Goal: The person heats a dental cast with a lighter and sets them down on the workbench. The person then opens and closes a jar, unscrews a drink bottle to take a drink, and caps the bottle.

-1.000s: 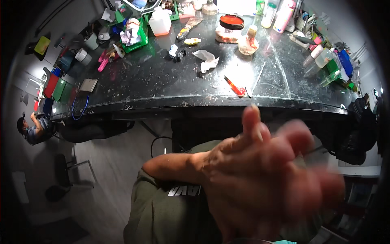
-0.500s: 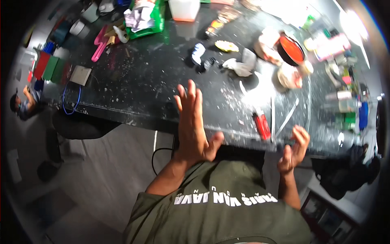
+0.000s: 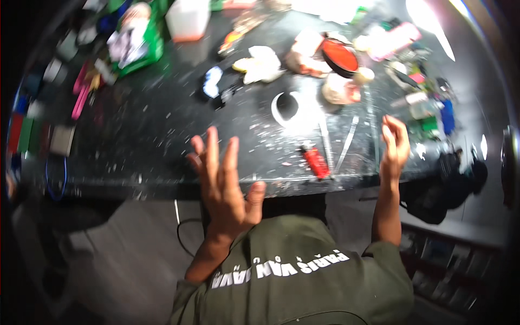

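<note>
My left hand (image 3: 222, 187) hovers over the table's near edge with its fingers spread, holding nothing. My right hand (image 3: 395, 146) is raised near the right part of the same edge, its fingers loosely bent and nothing seen in them. Between the hands lies a red lighter (image 3: 316, 162), with a thin pale strip (image 3: 326, 142) and another pale stick (image 3: 348, 142) beside it. Farther back, a crumpled white piece (image 3: 262, 64) touches or overlaps a yellow piece (image 3: 240, 65). A blue-and-white lump (image 3: 213, 81) and a small dark lump (image 3: 223, 98) sit left of these.
A round container with a red inside (image 3: 340, 56) stands among pale bundles (image 3: 340, 89). At the far left are a green basket (image 3: 154, 51), a whitish container (image 3: 188, 19) and a pink tool (image 3: 81, 95). Bottles and packages (image 3: 422, 105) crowd the right side.
The view has shifted, moving the table leftward in the picture. My right hand has moved away from my body. The crumpled white piece now lies farther back, against the yellow one.
</note>
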### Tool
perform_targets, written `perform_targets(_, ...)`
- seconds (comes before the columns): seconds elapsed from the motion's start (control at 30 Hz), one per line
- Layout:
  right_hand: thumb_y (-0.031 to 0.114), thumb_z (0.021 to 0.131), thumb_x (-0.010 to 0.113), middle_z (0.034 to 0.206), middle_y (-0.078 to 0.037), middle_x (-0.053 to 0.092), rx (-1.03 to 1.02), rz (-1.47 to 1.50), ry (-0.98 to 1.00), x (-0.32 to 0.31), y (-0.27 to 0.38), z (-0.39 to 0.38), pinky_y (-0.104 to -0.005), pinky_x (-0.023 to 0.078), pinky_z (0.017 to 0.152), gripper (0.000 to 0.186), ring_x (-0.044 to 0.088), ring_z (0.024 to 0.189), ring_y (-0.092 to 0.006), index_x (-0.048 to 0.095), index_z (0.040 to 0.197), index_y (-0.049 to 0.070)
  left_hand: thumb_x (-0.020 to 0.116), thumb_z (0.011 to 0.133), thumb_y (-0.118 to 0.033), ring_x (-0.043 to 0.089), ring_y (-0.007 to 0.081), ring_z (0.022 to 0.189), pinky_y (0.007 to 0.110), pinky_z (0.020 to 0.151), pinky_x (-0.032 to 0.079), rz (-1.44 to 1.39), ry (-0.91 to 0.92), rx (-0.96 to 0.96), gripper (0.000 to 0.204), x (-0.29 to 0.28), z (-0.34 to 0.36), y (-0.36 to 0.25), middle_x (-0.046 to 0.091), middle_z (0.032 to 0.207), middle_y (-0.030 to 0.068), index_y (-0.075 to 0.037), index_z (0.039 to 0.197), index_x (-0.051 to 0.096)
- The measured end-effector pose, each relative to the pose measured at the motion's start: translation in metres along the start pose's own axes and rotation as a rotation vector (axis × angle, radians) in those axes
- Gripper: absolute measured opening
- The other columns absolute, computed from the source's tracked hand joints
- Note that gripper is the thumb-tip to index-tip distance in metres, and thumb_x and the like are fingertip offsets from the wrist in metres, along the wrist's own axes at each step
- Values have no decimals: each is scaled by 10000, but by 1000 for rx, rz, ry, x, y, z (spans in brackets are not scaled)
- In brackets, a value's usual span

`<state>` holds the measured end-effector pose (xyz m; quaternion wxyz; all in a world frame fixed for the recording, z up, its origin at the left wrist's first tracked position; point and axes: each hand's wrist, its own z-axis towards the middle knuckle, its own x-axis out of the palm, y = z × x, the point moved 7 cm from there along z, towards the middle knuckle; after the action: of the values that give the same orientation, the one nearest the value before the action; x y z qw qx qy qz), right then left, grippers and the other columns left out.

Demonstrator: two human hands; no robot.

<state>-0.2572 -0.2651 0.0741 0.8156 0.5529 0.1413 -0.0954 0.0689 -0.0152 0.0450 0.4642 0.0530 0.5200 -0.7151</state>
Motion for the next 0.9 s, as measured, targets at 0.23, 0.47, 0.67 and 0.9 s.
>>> perform_targets(0.23, 152, 865, 838, 1295, -174, 678, -179, -261, -166, -46, -33, 188, -331, 511, 1037, 592, 657, 1197, -228, 590, 1370, -30, 558, 990, -284, 304, 503, 1532, 607, 1261, 166, -10, -13, 87, 525, 3, 1, -12, 468, 1568, 272, 44, 1398, 591)
perform_targets(0.47, 270, 674, 963, 1328, -229, 666, -4, -336, -320, -45, -96, 330, -416, 548, 1009, 935, 671, 1202, -299, 517, 1427, -61, 607, 978, -252, 416, 495, 1471, 580, 1232, 280, 54, -71, 147, 441, 6, 1, -20, 581, 1454, 252, 43, 1302, 661)
perform_targets(0.67, 227, 662, 964, 1251, -219, 696, 62, -91, -388, -38, -106, 355, -438, 562, 981, 786, 708, 1131, -315, 585, 1293, -49, 615, 976, -281, 459, 497, 1434, 571, 1218, 319, 73, -101, 159, 437, 9, -3, -23, 603, 1419, 249, 40, 1266, 677)
perform_targets(0.9, 305, 649, 986, 1125, -164, 750, -47, -407, -405, -39, -69, 300, -412, 565, 946, 675, 730, 1034, -278, 664, 1156, -4, 614, 968, -297, 509, 474, 1386, 551, 1182, 373, 136, -138, 185, 441, 2, -8, -22, 642, 1364, 228, 39, 1242, 691)
